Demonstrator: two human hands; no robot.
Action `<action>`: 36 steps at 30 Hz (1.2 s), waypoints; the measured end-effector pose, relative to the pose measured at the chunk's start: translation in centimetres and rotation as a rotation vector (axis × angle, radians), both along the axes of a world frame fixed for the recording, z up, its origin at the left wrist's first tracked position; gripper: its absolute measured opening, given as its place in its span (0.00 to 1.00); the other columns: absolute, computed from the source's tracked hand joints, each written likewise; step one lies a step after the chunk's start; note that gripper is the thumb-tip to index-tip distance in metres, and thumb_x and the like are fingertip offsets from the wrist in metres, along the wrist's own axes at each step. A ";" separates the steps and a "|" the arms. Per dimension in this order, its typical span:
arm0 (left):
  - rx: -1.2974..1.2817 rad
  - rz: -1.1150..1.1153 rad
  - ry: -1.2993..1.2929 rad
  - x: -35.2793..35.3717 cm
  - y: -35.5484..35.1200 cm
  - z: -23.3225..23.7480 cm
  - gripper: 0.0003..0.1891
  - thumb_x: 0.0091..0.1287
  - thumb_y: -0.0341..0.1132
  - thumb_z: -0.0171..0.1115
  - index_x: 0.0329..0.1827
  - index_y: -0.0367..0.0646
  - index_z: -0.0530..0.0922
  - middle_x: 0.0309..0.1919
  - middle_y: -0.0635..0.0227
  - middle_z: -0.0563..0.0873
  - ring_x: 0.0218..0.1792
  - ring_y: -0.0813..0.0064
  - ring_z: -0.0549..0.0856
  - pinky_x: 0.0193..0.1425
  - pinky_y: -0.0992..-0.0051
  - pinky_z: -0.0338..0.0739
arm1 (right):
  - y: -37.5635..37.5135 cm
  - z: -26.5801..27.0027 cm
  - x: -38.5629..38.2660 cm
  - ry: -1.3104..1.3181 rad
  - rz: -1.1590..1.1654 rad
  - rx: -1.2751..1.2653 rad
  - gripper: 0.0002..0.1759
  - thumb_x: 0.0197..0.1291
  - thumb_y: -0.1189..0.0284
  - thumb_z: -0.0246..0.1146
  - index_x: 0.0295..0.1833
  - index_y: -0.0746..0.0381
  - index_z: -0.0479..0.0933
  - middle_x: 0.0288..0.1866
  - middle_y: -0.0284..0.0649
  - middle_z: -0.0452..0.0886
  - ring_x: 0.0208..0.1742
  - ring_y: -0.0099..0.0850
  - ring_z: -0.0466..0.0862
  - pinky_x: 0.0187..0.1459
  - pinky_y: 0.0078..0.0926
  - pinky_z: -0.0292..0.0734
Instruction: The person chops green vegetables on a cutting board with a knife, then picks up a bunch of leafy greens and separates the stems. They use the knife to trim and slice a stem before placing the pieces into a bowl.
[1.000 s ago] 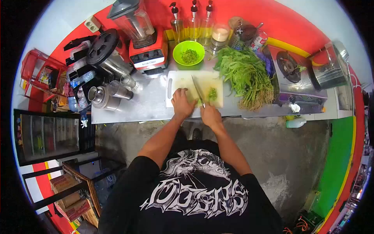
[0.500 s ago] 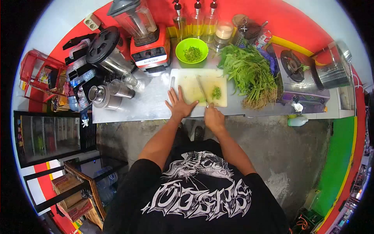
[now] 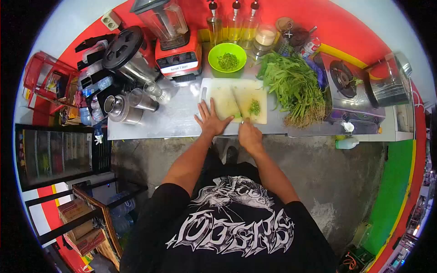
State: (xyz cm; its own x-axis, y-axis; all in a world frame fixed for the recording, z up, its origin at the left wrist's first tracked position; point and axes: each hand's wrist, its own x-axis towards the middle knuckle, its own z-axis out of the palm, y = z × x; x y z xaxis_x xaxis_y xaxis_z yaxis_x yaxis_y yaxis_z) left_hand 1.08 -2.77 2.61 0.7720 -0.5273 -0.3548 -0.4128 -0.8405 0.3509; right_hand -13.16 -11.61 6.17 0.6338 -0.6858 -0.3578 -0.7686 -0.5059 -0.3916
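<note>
On the steel tabletop point(image 3: 175, 123), the big bunch of leafy greens point(image 3: 293, 86) lies at right of the white cutting board point(image 3: 221, 93), probably for easy reach. The board lies flat, so it can protect the metal from the blade. The green bowl point(image 3: 213, 59) stands just behind it, holding cut greens. The left hand point(image 3: 210, 125) spreads its fingers over the near left edge, perhaps to steady the board; the right hand point(image 3: 250, 136), apart from it, is closed around the handle of the knife point(image 3: 235, 98). Small chopped pieces point(image 3: 254, 108) lie right of the blade.

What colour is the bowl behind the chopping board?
The bowl is bright lime green, clearest in the head view.
</note>
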 end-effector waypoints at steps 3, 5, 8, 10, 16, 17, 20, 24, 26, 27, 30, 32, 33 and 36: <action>0.005 -0.022 -0.011 -0.2 -0.1 0.1 0.69 0.52 0.80 0.63 0.87 0.57 0.33 0.85 0.49 0.31 0.84 0.52 0.28 0.79 0.33 0.28 | -0.7 0.2 -0.4 -0.005 0.064 0.015 0.22 0.75 0.61 0.51 0.56 0.71 0.72 0.46 0.63 0.85 0.49 0.61 0.86 0.54 0.56 0.79; 0.005 -0.009 0.005 0.0 0.0 0.2 0.69 0.51 0.80 0.63 0.87 0.57 0.33 0.85 0.49 0.31 0.84 0.52 0.28 0.79 0.32 0.29 | -0.6 0.7 -0.3 -0.020 0.093 0.013 0.22 0.75 0.60 0.52 0.56 0.71 0.72 0.46 0.63 0.85 0.50 0.61 0.86 0.55 0.56 0.79; -0.008 -0.016 -0.013 0.0 0.1 -0.4 0.69 0.52 0.80 0.63 0.87 0.57 0.33 0.85 0.48 0.31 0.84 0.52 0.27 0.78 0.32 0.28 | 0.8 0.7 -0.6 -0.022 -0.005 0.060 0.19 0.74 0.63 0.53 0.55 0.70 0.71 0.46 0.63 0.86 0.48 0.61 0.86 0.53 0.56 0.79; 0.000 -0.018 0.016 0.1 0.1 -0.2 0.69 0.52 0.79 0.63 0.87 0.56 0.33 0.84 0.47 0.31 0.84 0.51 0.26 0.78 0.32 0.28 | 0.4 0.1 -0.4 -0.025 -0.002 0.052 0.19 0.74 0.63 0.53 0.55 0.71 0.71 0.46 0.63 0.85 0.48 0.61 0.86 0.53 0.56 0.79; 0.001 -0.017 0.027 0.0 0.1 0.4 0.69 0.52 0.80 0.62 0.87 0.56 0.32 0.84 0.48 0.28 0.84 0.52 0.25 0.79 0.33 0.26 | -0.2 0.1 0.1 -0.037 0.063 -0.001 0.19 0.74 0.63 0.54 0.55 0.70 0.72 0.46 0.61 0.86 0.49 0.58 0.87 0.52 0.54 0.80; 0.001 -0.023 0.027 0.0 0.0 0.3 0.69 0.52 0.80 0.62 0.87 0.56 0.32 0.84 0.48 0.28 0.84 0.52 0.25 0.79 0.33 0.26 | 0.5 0.6 -0.1 -0.023 0.048 -0.028 0.18 0.75 0.63 0.54 0.54 0.69 0.73 0.45 0.59 0.87 0.49 0.56 0.88 0.52 0.52 0.81; -0.002 -0.018 0.012 -0.1 0.1 0.0 0.69 0.52 0.80 0.62 0.87 0.58 0.31 0.84 0.48 0.28 0.84 0.52 0.26 0.79 0.34 0.26 | 1.2 -1.1 0.0 0.010 0.018 0.001 0.20 0.75 0.62 0.54 0.56 0.70 0.72 0.46 0.60 0.87 0.49 0.56 0.88 0.52 0.52 0.81; -0.023 -0.017 -0.007 -0.1 0.2 -0.1 0.69 0.52 0.80 0.62 0.87 0.57 0.32 0.84 0.47 0.31 0.84 0.51 0.27 0.79 0.33 0.27 | 0.1 0.7 0.4 0.017 0.073 -0.019 0.19 0.76 0.63 0.53 0.56 0.70 0.72 0.47 0.59 0.87 0.49 0.56 0.88 0.52 0.52 0.81; -0.036 -0.013 -0.011 -0.1 0.1 -0.3 0.69 0.52 0.79 0.62 0.87 0.57 0.33 0.84 0.47 0.31 0.84 0.51 0.27 0.78 0.32 0.27 | 0.2 1.0 0.3 0.026 0.104 -0.024 0.19 0.76 0.63 0.53 0.56 0.70 0.72 0.47 0.59 0.87 0.49 0.56 0.88 0.52 0.52 0.81; -0.046 -0.013 -0.016 -0.2 0.2 -0.3 0.68 0.52 0.79 0.63 0.87 0.56 0.34 0.84 0.46 0.32 0.84 0.50 0.28 0.78 0.32 0.27 | 0.7 1.0 0.2 0.035 0.087 -0.019 0.19 0.76 0.63 0.53 0.56 0.70 0.72 0.47 0.59 0.87 0.50 0.55 0.88 0.52 0.52 0.81; -0.070 -0.009 -0.028 -0.4 0.4 -0.5 0.68 0.53 0.78 0.64 0.87 0.55 0.36 0.84 0.46 0.33 0.84 0.49 0.28 0.77 0.31 0.26 | 1.4 0.2 0.3 0.037 0.041 0.008 0.19 0.76 0.63 0.54 0.56 0.69 0.73 0.46 0.59 0.87 0.50 0.55 0.88 0.52 0.52 0.81; -0.076 -0.009 -0.034 -0.3 0.3 -0.5 0.68 0.53 0.77 0.64 0.87 0.55 0.36 0.84 0.46 0.33 0.84 0.49 0.28 0.77 0.31 0.26 | 0.9 -0.4 0.5 0.026 0.013 0.022 0.18 0.76 0.63 0.54 0.56 0.69 0.73 0.46 0.59 0.87 0.50 0.55 0.87 0.52 0.52 0.81; -0.061 -0.005 -0.041 -0.2 0.2 -0.7 0.68 0.52 0.78 0.64 0.87 0.57 0.36 0.85 0.47 0.33 0.84 0.50 0.28 0.78 0.32 0.27 | 0.4 -0.3 0.7 0.006 0.047 -0.010 0.18 0.76 0.63 0.54 0.56 0.69 0.72 0.47 0.59 0.87 0.50 0.55 0.87 0.53 0.53 0.81; -0.064 -0.002 -0.048 -0.2 0.4 -1.1 0.68 0.51 0.79 0.64 0.87 0.59 0.36 0.85 0.48 0.32 0.84 0.51 0.27 0.78 0.33 0.27 | 0.1 0.5 0.6 0.015 0.088 -0.019 0.18 0.76 0.63 0.54 0.57 0.69 0.72 0.47 0.59 0.87 0.50 0.56 0.87 0.54 0.53 0.80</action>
